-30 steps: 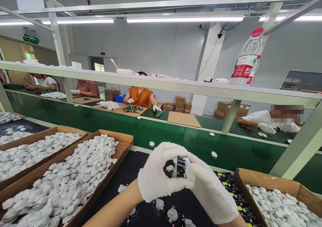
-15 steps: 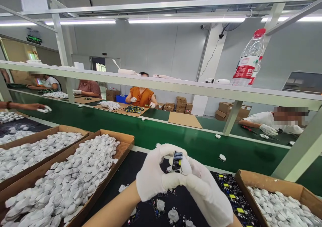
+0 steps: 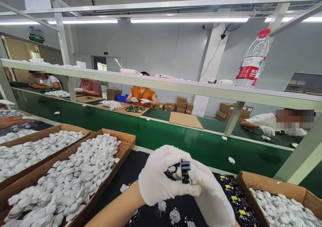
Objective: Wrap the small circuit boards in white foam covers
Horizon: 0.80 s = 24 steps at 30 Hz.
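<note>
Both my hands wear white gloves and meet above a black work surface [image 3: 141,160]. Between them stands a small circuit board [image 3: 185,170] with dark cylindrical parts on its face. The thumb and fingers of my left hand [image 3: 161,175] curve around to the board's left and lower edges. My right hand [image 3: 211,193] grips it from the right, its fingers hiding part of the board. Below the hands lie several small boards with white lumps on them, one white lump [image 3: 174,216] near the bottom edge.
At left are two cardboard trays of white pieces, the nearer tray [image 3: 129,139] beside my left arm. Another tray [image 3: 248,177] stands at right, next to dark boards with yellow parts [image 3: 234,198]. A green conveyor [image 3: 161,136] carries small white items. A shelf [image 3: 176,82] crosses above; people sit beyond.
My hands have shifted slightly, and my right fingers now cover the white piece that showed beside the board. The conveyor items have moved right. A co-worker's hand at left has drawn back.
</note>
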Motion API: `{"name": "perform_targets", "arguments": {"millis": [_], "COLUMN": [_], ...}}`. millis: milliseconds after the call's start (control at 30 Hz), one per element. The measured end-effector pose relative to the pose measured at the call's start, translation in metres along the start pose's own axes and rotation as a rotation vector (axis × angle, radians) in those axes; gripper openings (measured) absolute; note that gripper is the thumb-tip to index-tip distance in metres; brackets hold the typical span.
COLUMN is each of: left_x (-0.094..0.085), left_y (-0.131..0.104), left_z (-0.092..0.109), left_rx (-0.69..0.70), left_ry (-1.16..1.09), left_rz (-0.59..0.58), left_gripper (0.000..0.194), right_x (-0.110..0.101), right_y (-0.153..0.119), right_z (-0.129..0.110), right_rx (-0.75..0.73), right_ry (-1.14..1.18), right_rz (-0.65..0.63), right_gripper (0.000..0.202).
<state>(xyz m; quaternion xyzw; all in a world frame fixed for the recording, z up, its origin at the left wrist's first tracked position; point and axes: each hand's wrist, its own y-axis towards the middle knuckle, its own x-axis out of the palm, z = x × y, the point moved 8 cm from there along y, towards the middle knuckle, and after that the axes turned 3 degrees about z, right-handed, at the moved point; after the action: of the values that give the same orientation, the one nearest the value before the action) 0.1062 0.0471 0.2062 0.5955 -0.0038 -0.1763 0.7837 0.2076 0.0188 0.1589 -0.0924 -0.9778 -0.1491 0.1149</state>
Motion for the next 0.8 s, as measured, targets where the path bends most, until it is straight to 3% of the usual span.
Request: {"name": "perform_targets", "arguments": {"millis": [133, 400, 500, 633, 800], "left_x": [0.001, 0.006, 0.008, 0.010, 0.009], "left_y": [-0.002, -0.001, -0.001, -0.002, -0.003], "left_z": [0.005, -0.012, -0.006, 0.002, -0.008], "left_rx": [0.072, -0.102, -0.037, 0.081, -0.030], "left_ry": [0.041, 0.044, 0.019, -0.041, -0.117], "left_rz": [0.027, -0.014, -0.028, -0.033, -0.045], "left_gripper": [0.056, 0.045, 0.045, 0.047, 0.048], "right_x": [0.005, -0.004, -0.011, -0.007, 0.004], "right_y": [0.001, 0.005, 0.004, 0.004, 0.003], "right_z": [-0.004, 0.008, 0.008, -0.002, -0.008], "right_rx": [-0.033, 0.014, 0.011, -0.057, -0.015], "right_ry": [-0.014, 0.109, 0.175, 0.074, 0.084], "right_rz": [-0.026, -0.034, 0.017, -0.021, -0.071], "right_gripper": [0.022, 0.023, 0.021, 0.021, 0.023]}}
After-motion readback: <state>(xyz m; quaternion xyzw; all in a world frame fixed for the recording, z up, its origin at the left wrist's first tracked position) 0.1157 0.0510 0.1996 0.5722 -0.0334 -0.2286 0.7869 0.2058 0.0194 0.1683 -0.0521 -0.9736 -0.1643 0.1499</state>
